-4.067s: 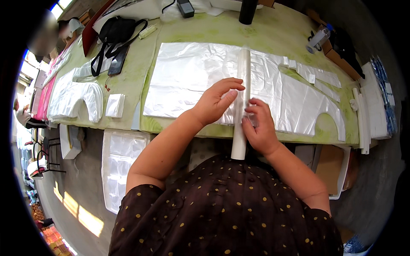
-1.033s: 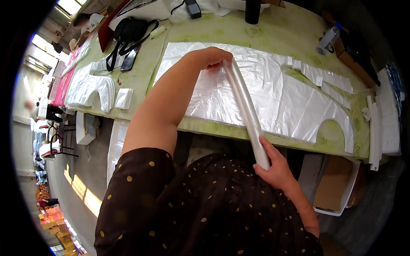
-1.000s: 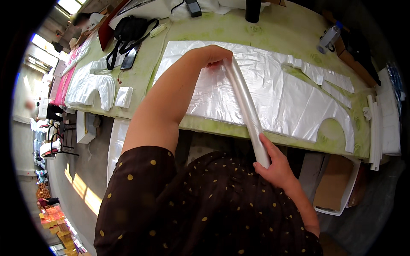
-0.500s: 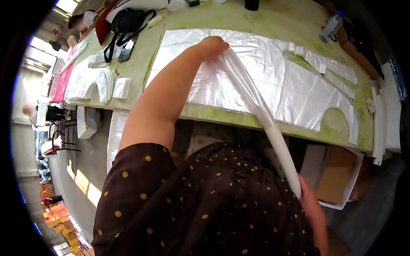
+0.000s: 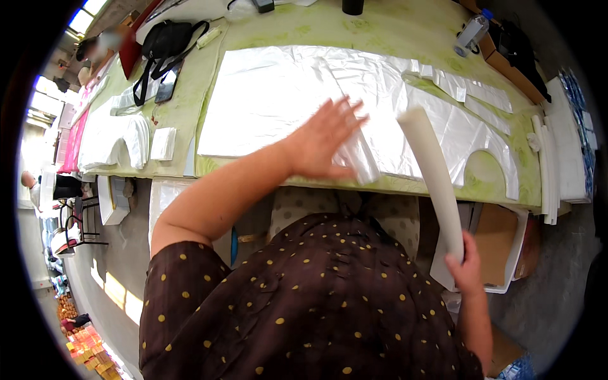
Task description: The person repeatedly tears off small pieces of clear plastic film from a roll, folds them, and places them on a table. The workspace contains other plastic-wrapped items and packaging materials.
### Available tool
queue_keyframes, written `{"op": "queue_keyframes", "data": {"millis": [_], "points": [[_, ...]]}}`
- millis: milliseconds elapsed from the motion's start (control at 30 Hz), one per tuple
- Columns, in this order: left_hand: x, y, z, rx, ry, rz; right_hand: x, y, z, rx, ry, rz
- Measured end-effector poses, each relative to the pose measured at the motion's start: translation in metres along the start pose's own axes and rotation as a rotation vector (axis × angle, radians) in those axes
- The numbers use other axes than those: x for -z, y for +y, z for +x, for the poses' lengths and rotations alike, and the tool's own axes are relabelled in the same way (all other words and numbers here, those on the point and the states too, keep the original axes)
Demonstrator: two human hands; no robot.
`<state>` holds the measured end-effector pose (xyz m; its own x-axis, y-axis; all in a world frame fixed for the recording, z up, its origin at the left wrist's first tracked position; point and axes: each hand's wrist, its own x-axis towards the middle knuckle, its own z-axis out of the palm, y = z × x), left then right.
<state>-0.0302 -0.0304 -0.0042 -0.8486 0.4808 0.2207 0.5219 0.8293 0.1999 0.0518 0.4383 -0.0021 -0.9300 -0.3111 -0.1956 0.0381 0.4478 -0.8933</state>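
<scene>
The left hand [image 5: 326, 139] is spread wide and grips nothing; I can't tell if it touches the clear plastic roll [image 5: 364, 161] beside it. The right hand [image 5: 467, 266] curls around the low end of a white tube [image 5: 437, 171], maybe so the top end is free. Looking down from the head, I see the tube slant over the green table [image 5: 304, 28]. The roll lies on flat shiny sheets [image 5: 253, 95], which seem to make a smooth bed.

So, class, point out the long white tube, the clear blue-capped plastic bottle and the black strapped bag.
Long white tube [image 5: 436, 176]: head view, middle of its side.
Clear blue-capped plastic bottle [image 5: 472, 35]: head view, middle of its body.
Black strapped bag [image 5: 167, 42]: head view, on its main pouch.
</scene>
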Motion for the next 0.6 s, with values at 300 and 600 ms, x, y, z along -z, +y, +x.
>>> {"op": "queue_keyframes", "data": {"millis": [300, 600], "points": [[-0.012, 0.032, -0.050, -0.138, -0.110, -0.105, -0.016, -0.100, 0.189, 0.460, -0.235, -0.745], [-0.007, 0.040, -0.054, -0.111, -0.077, -0.204, -0.032, -0.090, 0.260, 0.436, 0.189, -1.023]]}}
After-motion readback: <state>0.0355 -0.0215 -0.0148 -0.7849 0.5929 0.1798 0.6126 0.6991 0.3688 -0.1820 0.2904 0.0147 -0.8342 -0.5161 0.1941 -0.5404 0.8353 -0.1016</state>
